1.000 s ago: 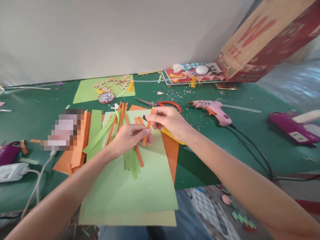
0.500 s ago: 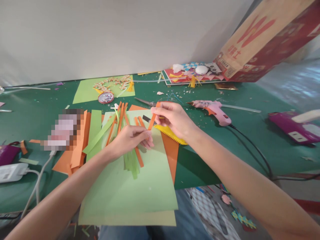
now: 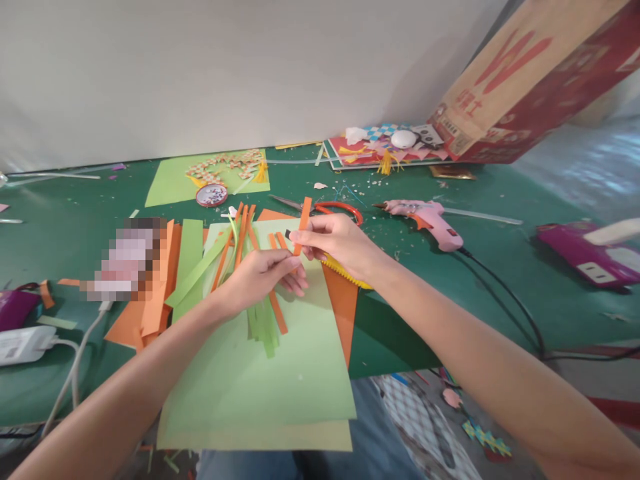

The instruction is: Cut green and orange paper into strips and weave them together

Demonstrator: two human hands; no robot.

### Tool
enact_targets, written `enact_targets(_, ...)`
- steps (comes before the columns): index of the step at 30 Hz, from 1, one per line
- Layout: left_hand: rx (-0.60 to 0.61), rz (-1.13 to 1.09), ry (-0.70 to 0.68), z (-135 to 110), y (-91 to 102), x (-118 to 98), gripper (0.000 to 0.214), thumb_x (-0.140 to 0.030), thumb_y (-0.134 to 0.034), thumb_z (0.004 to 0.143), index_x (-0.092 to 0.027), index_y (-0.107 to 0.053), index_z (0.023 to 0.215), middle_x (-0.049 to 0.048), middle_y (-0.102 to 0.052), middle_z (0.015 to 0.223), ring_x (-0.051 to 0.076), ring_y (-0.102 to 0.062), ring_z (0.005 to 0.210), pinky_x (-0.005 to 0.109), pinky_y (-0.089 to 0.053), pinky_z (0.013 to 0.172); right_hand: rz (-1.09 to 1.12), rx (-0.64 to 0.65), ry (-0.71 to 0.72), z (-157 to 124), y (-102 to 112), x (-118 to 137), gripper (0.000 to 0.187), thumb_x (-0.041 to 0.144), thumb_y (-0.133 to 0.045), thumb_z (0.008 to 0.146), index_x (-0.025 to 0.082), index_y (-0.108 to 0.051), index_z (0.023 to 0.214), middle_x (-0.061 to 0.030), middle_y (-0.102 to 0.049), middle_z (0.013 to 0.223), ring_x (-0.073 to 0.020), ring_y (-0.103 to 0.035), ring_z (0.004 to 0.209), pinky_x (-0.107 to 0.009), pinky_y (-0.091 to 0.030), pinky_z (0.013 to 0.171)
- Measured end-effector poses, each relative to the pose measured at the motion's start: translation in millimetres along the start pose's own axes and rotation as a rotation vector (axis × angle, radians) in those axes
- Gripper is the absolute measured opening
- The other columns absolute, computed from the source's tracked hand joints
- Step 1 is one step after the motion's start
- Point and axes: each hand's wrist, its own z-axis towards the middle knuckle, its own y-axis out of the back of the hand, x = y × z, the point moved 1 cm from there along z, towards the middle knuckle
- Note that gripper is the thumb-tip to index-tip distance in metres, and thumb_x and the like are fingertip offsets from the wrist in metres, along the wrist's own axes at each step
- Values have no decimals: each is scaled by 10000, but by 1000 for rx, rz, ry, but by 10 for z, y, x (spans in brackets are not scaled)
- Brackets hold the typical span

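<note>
Right hand (image 3: 337, 243) pinching upright orange strip (image 3: 302, 223), left hand (image 3: 260, 277) loosely curled, empty

A plain white wall (image 3: 225, 67) rises behind the green-covered table (image 3: 60, 227).

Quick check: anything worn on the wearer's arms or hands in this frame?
Nothing visible. The left hand and right hand are bare: no gloves, rings, watch or bands. Both forearms are bare to the frame edge, with no sleeve cuffs in view.

Right hand (image 3: 336, 244) pinched (left hand (image 3: 261, 275) loose)
</note>
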Motion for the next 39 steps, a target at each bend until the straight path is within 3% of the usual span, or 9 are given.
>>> enact_targets(21,-60,21,35,-11,0,-47,249,-247,-550,896,-137,-648,694,35,-697,687,116,-680,617,243,-572,671,-7,-31,12,-6,-11,23,413,463,-782,675,169,-528,536,25,-520,491,-62,-418,479,-241,-281,471)
enact_targets(34,-79,47,37,-9,-1,-43,263,-279,-576,883,-143,-630,665,34,-695,677,120,-676,610,248,-579,666,0,-45,44,-4,-3,-4,399,438,-760,718,170,-518,547,26,-515,492,-60,-414,475,-246,-291,480)
enact_targets(39,-128,36,35,-6,-11,-65,217,-237,-558,886,-136,-642,713,27,-693,670,114,-670,587,250,-572,659,-51,25,11,-7,-7,1,352,432,-774,693,165,-567,594,33,-515,504,-67,-443,492,-239,-285,468)
